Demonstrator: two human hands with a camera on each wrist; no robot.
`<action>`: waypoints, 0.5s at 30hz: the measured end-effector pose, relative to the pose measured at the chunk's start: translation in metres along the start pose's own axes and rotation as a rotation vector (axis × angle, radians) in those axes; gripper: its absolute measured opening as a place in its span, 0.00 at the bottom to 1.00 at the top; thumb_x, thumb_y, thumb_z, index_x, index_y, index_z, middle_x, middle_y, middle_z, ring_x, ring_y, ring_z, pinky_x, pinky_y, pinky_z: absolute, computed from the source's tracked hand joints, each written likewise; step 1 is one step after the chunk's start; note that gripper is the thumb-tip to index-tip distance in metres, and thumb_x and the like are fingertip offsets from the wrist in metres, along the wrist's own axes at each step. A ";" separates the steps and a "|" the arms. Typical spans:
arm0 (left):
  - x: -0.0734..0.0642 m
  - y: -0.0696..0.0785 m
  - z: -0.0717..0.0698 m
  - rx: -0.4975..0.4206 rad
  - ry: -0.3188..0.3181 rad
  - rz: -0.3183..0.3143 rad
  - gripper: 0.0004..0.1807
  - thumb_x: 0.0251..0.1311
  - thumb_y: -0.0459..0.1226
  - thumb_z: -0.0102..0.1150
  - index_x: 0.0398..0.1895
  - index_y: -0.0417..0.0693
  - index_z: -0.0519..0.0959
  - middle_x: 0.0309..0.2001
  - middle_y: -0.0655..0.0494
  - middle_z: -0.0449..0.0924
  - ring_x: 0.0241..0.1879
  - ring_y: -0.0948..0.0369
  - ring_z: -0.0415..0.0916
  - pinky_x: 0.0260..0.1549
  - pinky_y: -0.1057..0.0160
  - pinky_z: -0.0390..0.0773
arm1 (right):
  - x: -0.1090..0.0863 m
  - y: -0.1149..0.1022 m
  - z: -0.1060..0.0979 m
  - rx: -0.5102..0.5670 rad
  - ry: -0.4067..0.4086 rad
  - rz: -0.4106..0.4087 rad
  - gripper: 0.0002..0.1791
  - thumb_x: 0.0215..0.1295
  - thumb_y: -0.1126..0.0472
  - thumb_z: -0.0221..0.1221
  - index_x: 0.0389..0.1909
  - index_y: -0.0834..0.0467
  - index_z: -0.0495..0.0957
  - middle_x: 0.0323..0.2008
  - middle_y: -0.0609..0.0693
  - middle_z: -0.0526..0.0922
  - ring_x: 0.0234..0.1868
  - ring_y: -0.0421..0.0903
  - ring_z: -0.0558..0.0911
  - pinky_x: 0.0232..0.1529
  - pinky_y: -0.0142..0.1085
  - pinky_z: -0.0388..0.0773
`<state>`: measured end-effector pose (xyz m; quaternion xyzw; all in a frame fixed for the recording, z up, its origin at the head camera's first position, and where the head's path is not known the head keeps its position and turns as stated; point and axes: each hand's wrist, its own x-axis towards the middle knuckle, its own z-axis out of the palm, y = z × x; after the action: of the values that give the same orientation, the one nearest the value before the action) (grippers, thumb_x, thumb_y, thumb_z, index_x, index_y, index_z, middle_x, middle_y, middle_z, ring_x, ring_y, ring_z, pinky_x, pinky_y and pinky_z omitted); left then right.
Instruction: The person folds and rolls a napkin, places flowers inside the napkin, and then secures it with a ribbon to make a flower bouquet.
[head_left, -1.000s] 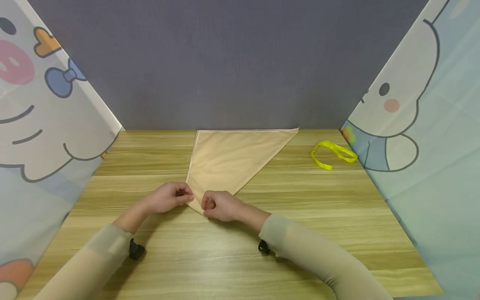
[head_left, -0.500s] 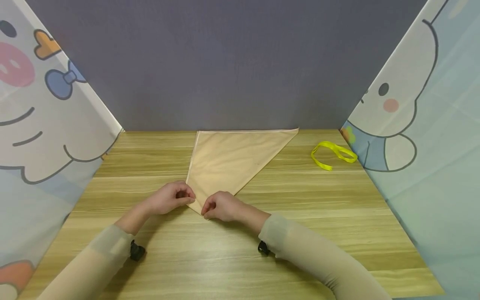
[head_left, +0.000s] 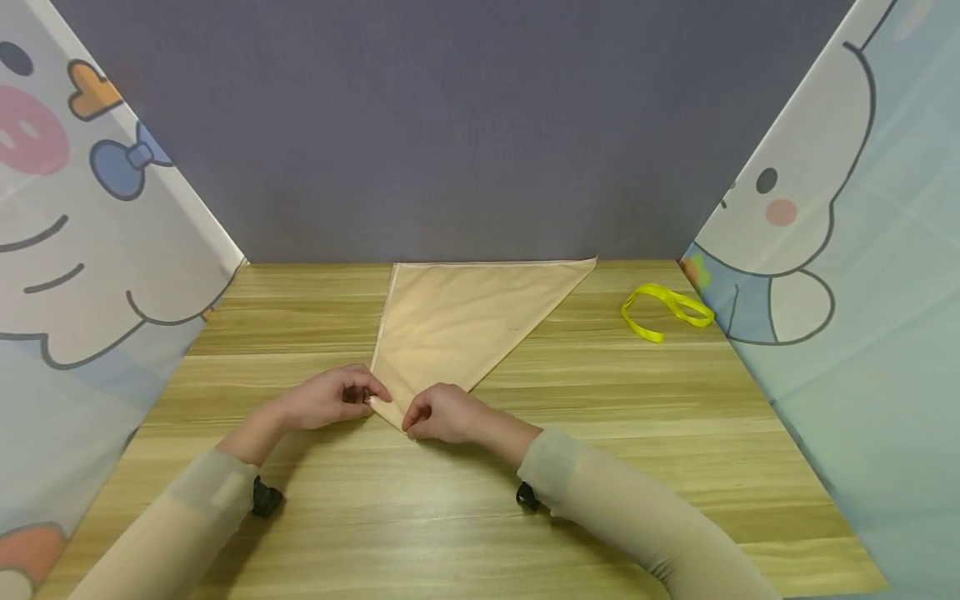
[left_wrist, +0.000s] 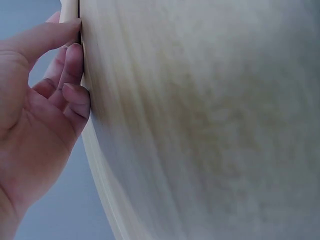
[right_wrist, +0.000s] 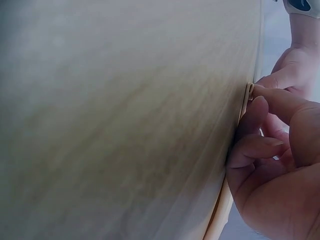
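A beige cloth (head_left: 450,325) lies flat on the wooden table, a long slanting edge on its right side and a narrow fold along its near edge. My left hand (head_left: 333,398) is at the left end of that fold, thumb and forefinger pinching it. In the left wrist view, a bit of the cloth (left_wrist: 69,11) shows by the fingertips. At the near corner, my right hand (head_left: 447,414) pinches the other end of the fold. The right wrist view shows the small rolled end of the cloth (right_wrist: 249,91) at the thumb and finger.
A yellow ribbon (head_left: 667,310) lies loosely looped at the right rear of the wooden table (head_left: 570,433). Behind the table stands a grey panel (head_left: 465,125). Cartoon-printed sheets (head_left: 885,333) hang on both sides.
My left hand has shifted slightly left, to the outer end of the fold, and its fingers have closed closer together. The right hand has settled on the corner. The ribbon is unmoved.
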<state>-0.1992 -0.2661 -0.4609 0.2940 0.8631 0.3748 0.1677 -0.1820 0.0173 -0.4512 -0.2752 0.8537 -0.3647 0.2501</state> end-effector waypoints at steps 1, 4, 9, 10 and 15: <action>0.000 0.000 0.000 0.003 0.000 0.004 0.15 0.71 0.31 0.72 0.56 0.56 0.90 0.46 0.56 0.82 0.42 0.66 0.75 0.43 0.68 0.78 | 0.000 0.000 0.000 0.004 -0.001 0.000 0.03 0.72 0.61 0.72 0.37 0.50 0.92 0.26 0.35 0.85 0.26 0.32 0.77 0.34 0.26 0.74; 0.001 0.001 0.001 0.016 0.006 0.011 0.14 0.71 0.33 0.73 0.56 0.56 0.91 0.46 0.56 0.82 0.42 0.66 0.74 0.43 0.68 0.78 | 0.000 0.001 0.001 0.010 -0.001 -0.004 0.03 0.71 0.61 0.72 0.37 0.51 0.92 0.26 0.35 0.84 0.26 0.32 0.78 0.33 0.26 0.75; 0.001 0.002 0.000 0.033 0.000 -0.013 0.13 0.72 0.36 0.72 0.57 0.58 0.91 0.50 0.58 0.83 0.45 0.67 0.74 0.47 0.68 0.76 | 0.001 0.002 0.002 -0.009 -0.005 -0.004 0.02 0.70 0.58 0.74 0.37 0.49 0.90 0.27 0.36 0.84 0.29 0.31 0.78 0.36 0.26 0.75; 0.001 0.003 0.000 0.037 -0.001 -0.016 0.13 0.73 0.37 0.71 0.57 0.59 0.91 0.51 0.58 0.84 0.46 0.67 0.74 0.47 0.67 0.75 | 0.001 0.003 0.002 -0.019 -0.004 -0.004 0.03 0.69 0.57 0.75 0.37 0.49 0.90 0.27 0.36 0.84 0.30 0.31 0.78 0.37 0.26 0.75; 0.003 0.004 -0.001 0.064 -0.009 -0.020 0.12 0.76 0.39 0.69 0.57 0.61 0.91 0.52 0.58 0.84 0.48 0.66 0.74 0.50 0.67 0.74 | 0.000 0.002 0.004 -0.052 0.011 0.000 0.06 0.66 0.55 0.77 0.36 0.48 0.88 0.27 0.36 0.82 0.30 0.32 0.77 0.39 0.27 0.74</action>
<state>-0.2006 -0.2627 -0.4578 0.2922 0.8767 0.3442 0.1657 -0.1805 0.0164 -0.4550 -0.2794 0.8644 -0.3436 0.2381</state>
